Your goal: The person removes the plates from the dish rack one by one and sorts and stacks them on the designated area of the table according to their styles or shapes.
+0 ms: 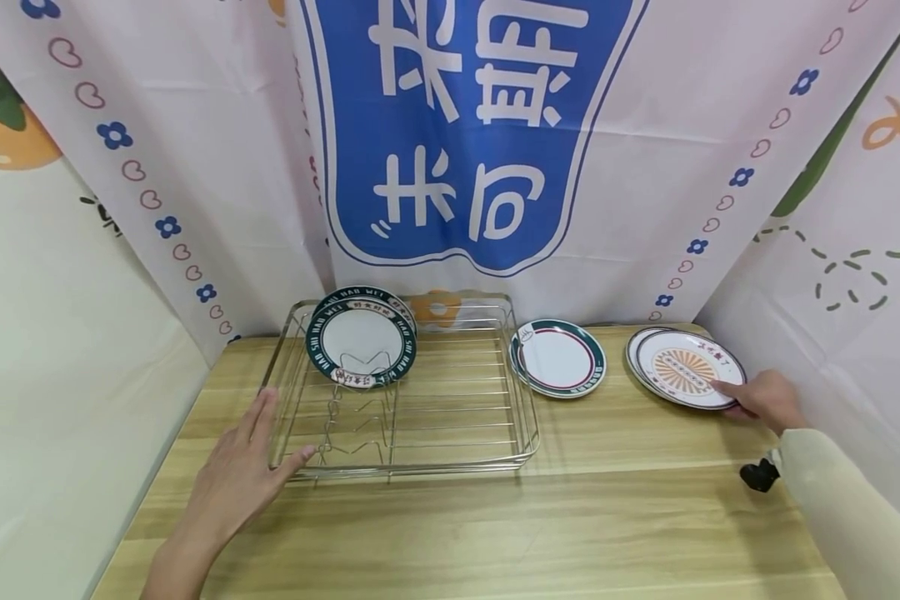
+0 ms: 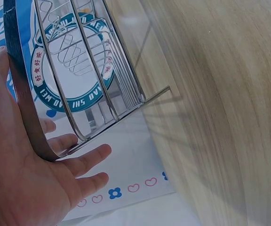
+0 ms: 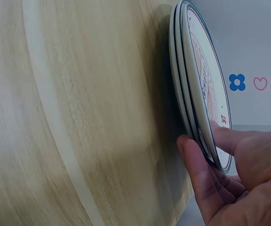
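Observation:
At the right of the table my right hand (image 1: 768,400) pinches the edge of a white plate (image 1: 690,367) with an orange sunburst, the top one of a small stack. In the right wrist view the thumb lies on the face of that plate (image 3: 211,80), and the other fingers are at the rim below. My left hand (image 1: 236,471) rests against the near left corner of a wire dish rack (image 1: 450,462), fingers extended and spread. Two green-rimmed plates (image 1: 362,342) stand tilted in the rack's back left part; in the left wrist view one plate (image 2: 72,61) shows behind the wires.
A green-rimmed plate (image 1: 558,358) lies between the rack and the stack, close to the rack's right side. Printed cloth (image 1: 630,208) hangs behind and beside the wooden table (image 1: 495,542). A small black object (image 1: 759,476) shows by the right sleeve.

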The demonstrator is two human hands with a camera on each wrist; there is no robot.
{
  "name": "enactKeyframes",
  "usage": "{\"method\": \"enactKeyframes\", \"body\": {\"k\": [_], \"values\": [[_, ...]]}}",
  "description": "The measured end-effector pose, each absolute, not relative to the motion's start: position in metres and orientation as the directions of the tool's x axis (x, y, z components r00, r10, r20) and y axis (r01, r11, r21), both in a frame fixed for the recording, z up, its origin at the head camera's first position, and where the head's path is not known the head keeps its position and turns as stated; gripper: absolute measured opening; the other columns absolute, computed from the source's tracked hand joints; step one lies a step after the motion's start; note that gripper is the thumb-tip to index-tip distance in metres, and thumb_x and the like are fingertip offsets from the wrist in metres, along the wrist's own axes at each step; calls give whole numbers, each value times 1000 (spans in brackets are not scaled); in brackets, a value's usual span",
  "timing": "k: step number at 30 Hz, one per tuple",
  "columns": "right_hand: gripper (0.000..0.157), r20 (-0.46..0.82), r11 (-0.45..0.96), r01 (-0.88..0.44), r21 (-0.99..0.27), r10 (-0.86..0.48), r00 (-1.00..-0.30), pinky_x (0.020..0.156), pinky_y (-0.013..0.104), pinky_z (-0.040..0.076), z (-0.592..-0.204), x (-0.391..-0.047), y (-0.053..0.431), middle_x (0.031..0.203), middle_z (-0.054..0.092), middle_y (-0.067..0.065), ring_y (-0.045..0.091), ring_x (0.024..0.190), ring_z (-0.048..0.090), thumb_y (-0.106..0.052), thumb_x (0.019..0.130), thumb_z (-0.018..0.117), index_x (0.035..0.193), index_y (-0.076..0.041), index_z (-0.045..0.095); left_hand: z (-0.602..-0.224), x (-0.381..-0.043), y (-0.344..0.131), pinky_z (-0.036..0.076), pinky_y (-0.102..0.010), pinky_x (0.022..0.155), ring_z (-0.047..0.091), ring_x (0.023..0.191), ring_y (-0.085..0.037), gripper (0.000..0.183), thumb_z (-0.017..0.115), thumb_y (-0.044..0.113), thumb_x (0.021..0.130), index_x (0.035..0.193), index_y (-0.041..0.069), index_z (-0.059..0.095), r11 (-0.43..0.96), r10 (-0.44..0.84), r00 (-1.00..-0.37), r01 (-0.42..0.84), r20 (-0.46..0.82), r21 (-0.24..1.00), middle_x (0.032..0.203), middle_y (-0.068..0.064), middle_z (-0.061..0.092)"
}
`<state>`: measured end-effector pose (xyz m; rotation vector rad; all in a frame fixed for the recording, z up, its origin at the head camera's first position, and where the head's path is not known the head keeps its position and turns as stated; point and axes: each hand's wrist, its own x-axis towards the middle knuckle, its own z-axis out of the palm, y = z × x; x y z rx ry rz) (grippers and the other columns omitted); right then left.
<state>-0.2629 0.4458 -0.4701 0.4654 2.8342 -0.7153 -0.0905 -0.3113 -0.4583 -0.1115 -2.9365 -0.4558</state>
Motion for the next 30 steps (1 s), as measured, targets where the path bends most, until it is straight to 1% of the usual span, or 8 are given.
{"method": "enactKeyframes", "body": {"k": [5, 12, 21, 23, 26, 30], "values": [[57, -239, 842, 335, -423, 253, -938, 60, 31, 45, -470, -264, 438, 63, 62, 8, 23, 65, 61, -50, 97, 71, 71, -1, 59, -458, -90, -311, 29, -78, 114, 31, 148, -60, 103, 57, 63, 103, 171, 9, 2, 950, 49, -983, 101, 177, 296, 176, -24, 9], [60, -265, 831, 368, -418, 276, -924, 61, 31, 47, -475, -269, 432, 62, 66, 9, 22, 63, 66, -53, 96, 72, 80, 4, 62, -459, -90, -311, 29, -78, 115, 30, 148, -60, 103, 57, 62, 103, 171, 8, 2, 949, 48, -981, 102, 186, 298, 175, -25, 10], [63, -287, 843, 373, -388, 275, -918, 61, 31, 48, -479, -271, 431, 60, 64, 7, 21, 61, 65, -55, 99, 65, 81, 5, 61, -460, -91, -312, 28, -78, 115, 30, 149, -59, 103, 57, 62, 103, 171, 9, 2, 947, 51, -982, 105, 182, 303, 176, -23, 8], [63, -290, 845, 364, -392, 262, -921, 61, 30, 48, -479, -270, 431, 59, 64, 6, 20, 59, 66, -56, 100, 64, 79, 4, 61, -460, -91, -312, 28, -78, 115, 30, 149, -58, 103, 58, 62, 103, 171, 9, 2, 947, 48, -982, 103, 183, 304, 176, -23, 9], [60, -292, 854, 332, -400, 225, -930, 60, 30, 48, -477, -269, 432, 57, 65, 4, 18, 55, 67, -55, 101, 61, 74, -2, 61, -460, -90, -312, 28, -77, 115, 31, 149, -58, 103, 58, 62, 103, 171, 8, 4, 948, 46, -981, 102, 189, 302, 176, -23, 11], [59, -266, 895, 248, -371, 153, -952, 58, 31, 46, -471, -267, 433, 56, 66, 3, 18, 53, 66, -54, 105, 54, 65, -10, 60, -460, -90, -312, 29, -77, 115, 32, 148, -59, 102, 58, 63, 102, 171, 8, 6, 949, 42, -980, 100, 193, 298, 175, -23, 13]]}}
